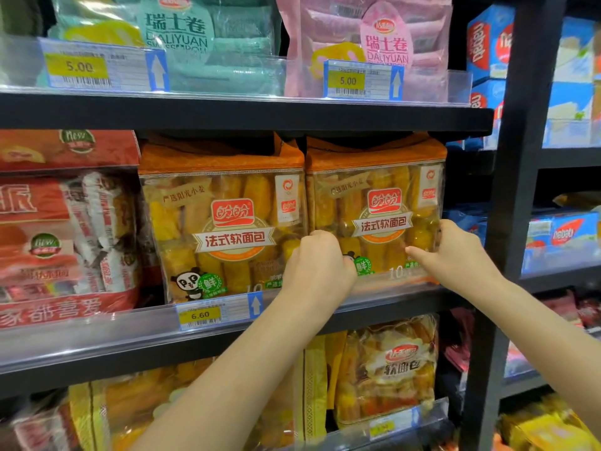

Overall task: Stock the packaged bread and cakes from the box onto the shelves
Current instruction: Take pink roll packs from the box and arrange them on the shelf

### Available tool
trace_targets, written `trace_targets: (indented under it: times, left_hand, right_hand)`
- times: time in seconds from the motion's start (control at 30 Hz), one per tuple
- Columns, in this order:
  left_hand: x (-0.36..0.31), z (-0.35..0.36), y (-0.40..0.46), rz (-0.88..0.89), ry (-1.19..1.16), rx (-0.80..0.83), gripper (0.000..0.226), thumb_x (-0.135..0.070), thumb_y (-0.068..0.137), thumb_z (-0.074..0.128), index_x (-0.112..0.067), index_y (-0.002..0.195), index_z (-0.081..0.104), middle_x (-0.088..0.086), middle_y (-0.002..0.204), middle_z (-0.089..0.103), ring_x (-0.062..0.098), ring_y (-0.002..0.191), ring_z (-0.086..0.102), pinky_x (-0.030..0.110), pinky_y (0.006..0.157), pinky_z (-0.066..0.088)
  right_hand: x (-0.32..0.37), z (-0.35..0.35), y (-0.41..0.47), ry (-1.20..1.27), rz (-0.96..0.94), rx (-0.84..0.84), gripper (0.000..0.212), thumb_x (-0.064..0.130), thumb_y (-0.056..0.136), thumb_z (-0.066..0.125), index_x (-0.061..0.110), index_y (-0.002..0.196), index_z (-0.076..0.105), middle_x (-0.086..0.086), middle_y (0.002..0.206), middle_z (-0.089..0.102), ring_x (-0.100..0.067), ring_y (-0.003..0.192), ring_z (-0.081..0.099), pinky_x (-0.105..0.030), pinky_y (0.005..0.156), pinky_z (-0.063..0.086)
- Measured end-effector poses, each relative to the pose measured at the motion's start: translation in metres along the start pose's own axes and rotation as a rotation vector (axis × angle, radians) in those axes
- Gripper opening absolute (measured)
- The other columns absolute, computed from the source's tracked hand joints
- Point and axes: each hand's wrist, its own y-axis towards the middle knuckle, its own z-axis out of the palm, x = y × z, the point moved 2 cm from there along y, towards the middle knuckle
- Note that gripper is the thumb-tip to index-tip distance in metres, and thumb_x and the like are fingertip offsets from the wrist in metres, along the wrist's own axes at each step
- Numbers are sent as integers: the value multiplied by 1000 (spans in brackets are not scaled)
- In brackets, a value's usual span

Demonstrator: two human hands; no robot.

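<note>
On the middle shelf, our left hand and right hand grip a bread bag, nearly seated; the box isn't visible.

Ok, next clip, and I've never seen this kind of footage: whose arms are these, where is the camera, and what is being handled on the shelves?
There is no machine here. A person wears one wide-angle camera on the head, so you look forward and down along their own bare arms. They face a shop shelf with clear price rails. On the middle level stand two orange bags of soft bread side by side. The left hand grips the near left edge of the right bread bag and the right hand holds its right edge, fingers curled round it. The left bread bag stands untouched beside it. Above are green and pink swiss roll packs; red packs sit to the left.
</note>
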Motion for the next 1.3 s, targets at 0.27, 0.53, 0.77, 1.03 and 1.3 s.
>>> trace_targets:
  times: [0.27, 0.53, 0.77, 1.03, 1.3]
  left_hand:
    - [0, -4, -1, 8, -41, 8, 17, -30, 93, 55, -15, 92, 49, -3, 75, 49, 15, 73, 55, 23, 61, 48]
    - [-1, -25, -18, 293, 246, -321, 16, -15, 84, 64, -11, 95, 53, 3, 92, 50, 19, 82, 55, 25, 61, 41]
    - [34, -33, -14, 203, 597, -391, 74, -13, 60, 78, -9, 128, 49, 25, 133, 46, 44, 122, 43, 57, 95, 41]
    - [45, -34, -11, 142, 654, -271, 92, -33, 82, 63, -30, 140, -9, 13, 148, -8, 37, 138, 3, 63, 105, 22]
    - [46, -34, -1, 125, 690, -212, 102, -32, 79, 69, -28, 138, -14, 14, 144, -11, 39, 138, 1, 66, 101, 23]
  right_hand:
    - [0, 5, -1, -30, -9, -15, 53, 41, 82, 66, 11, 122, 47, -8, 114, 62, -27, 101, 63, -39, 78, 52]
    - [0, 5, 0, -38, 2, -20, 69, 39, 81, 68, 9, 133, 35, -10, 122, 58, -30, 107, 60, -40, 80, 52]
    - [7, 11, -2, -52, -55, -81, 101, 42, 73, 74, 20, 146, 8, -11, 140, 42, -30, 122, 49, -51, 89, 49]
    - [13, 20, -1, -108, -98, -110, 113, 48, 68, 76, 24, 147, -2, -15, 145, 30, -33, 123, 46, -50, 89, 48]
    - [18, 23, -2, -133, -72, -76, 114, 47, 72, 74, 21, 147, -8, -18, 150, 21, -35, 128, 42, -49, 94, 45]
